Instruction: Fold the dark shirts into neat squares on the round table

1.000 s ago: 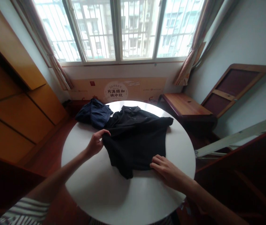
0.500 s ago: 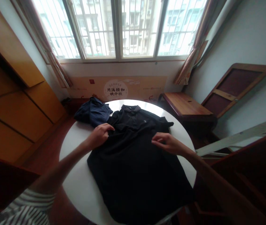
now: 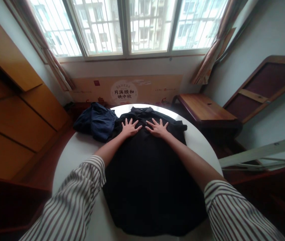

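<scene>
Black cloth makes the shirt [image 3: 152, 180] hard to read: its folds sink into one dark mass, and the two hands and forearms cover parts of its chest and sides. It lies spread on the white table [image 3: 67, 164], collar [image 3: 141, 109] at the far side, hem toward the wearer. The table's near edge is mostly hidden by the shirt and the striped sleeves [image 3: 74, 197], which the bottom of the picture cuts off.

The left hand [image 3: 130, 128] rests palm down on the upper chest, its fingers fanned wide. The right hand [image 3: 159, 129] mirrors it just beside, fingers also splayed, palm down on the cloth. The two thumbs point toward each other with a narrow gap between them, near the button strip.

A navy bundle [image 3: 102, 120] sits heaped at the far left of the table, close against the shirt's left side; whether the two overlap is unclear. Beyond the table, a poster [image 3: 123, 90] stands below the barred window [image 3: 147, 30], its small print blurred and its lower edge partly blocked by the table. A wooden bench [image 3: 205, 107] stands to the right, cabinets [image 3: 39, 110] to the left.
</scene>
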`<control>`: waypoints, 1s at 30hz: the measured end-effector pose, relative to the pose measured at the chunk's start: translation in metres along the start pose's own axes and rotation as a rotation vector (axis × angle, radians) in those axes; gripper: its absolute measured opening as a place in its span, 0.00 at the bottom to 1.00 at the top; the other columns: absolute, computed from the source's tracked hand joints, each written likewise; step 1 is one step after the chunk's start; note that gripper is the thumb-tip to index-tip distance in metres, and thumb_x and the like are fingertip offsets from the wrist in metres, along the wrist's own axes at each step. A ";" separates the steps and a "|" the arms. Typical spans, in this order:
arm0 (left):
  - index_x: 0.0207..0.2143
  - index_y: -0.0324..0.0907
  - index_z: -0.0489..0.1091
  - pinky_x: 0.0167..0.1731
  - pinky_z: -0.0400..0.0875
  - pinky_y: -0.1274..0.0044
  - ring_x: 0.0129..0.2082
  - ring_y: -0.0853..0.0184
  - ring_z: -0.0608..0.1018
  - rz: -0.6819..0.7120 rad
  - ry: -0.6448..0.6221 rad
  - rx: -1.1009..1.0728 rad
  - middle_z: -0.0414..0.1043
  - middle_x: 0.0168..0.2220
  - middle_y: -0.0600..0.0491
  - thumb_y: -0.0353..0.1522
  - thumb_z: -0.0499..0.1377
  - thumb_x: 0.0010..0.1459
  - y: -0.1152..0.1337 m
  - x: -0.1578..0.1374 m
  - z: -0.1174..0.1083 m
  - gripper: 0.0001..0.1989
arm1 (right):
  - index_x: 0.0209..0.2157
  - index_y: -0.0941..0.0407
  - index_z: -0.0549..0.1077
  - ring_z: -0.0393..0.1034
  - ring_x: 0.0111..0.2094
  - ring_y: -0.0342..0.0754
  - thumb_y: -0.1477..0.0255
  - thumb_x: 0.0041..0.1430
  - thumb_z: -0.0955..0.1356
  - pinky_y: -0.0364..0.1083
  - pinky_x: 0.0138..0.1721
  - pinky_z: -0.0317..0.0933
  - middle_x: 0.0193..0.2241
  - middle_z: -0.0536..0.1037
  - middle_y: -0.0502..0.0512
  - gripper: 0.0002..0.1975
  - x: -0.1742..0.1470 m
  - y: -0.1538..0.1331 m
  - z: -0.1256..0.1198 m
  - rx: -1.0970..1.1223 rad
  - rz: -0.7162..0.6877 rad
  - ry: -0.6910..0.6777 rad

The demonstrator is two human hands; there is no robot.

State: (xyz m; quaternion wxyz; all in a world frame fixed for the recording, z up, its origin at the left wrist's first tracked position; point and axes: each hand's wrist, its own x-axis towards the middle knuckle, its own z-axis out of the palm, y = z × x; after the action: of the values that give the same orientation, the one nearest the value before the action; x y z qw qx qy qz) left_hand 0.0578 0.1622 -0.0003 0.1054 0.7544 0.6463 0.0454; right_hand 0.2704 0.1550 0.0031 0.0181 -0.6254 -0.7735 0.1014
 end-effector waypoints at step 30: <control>0.52 0.39 0.69 0.49 0.73 0.63 0.45 0.57 0.76 0.809 0.208 -0.078 0.75 0.45 0.43 0.28 0.53 0.65 -0.008 -0.316 -0.001 0.14 | 0.45 0.58 0.76 0.76 0.44 0.55 0.84 0.59 0.59 0.55 0.45 0.73 0.41 0.81 0.62 0.19 -0.330 -0.009 0.027 0.031 -0.625 0.489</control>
State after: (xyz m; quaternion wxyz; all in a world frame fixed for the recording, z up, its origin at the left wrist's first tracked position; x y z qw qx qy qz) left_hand -0.0006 -0.1476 0.0207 0.0416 0.9342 0.3031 0.1836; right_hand 0.3296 -0.1707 0.0106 0.2414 -0.3650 -0.8978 -0.0492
